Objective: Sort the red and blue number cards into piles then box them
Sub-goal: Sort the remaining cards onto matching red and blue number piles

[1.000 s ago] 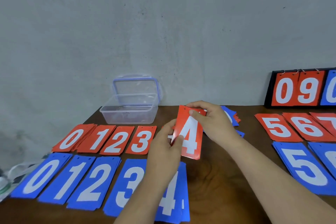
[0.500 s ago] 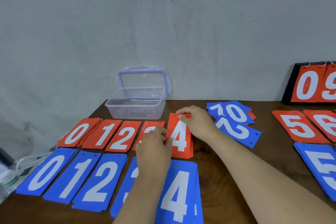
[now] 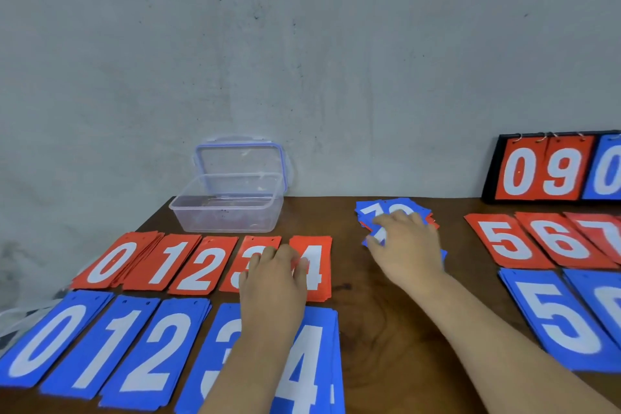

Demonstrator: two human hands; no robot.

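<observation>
Red number piles 0 to 4 lie in a row, with the red 4 pile (image 3: 316, 265) at its right end. Blue piles 0 to 4 lie in front of them, the blue 4 pile (image 3: 312, 366) nearest me. My left hand (image 3: 272, 282) rests flat across the red 3 pile (image 3: 255, 245) and the edge of the red 4. My right hand (image 3: 406, 245) lies with spread fingers on the unsorted mixed heap (image 3: 376, 212) of blue and red cards. The clear plastic box (image 3: 228, 212) stands open at the back.
Red piles 5, 6, 7 (image 3: 510, 239) and blue piles starting at 5 (image 3: 554, 316) lie on the right. A black flip scoreboard (image 3: 551, 168) stands against the wall at the back right. The brown table (image 3: 376, 312) ends at the grey wall. A plastic bag (image 3: 16, 316) is at the left edge.
The red 4 card, held up in both hands a second ago, now lies on the red 4 pile. My right hand let go and moved right onto the unsorted heap.
</observation>
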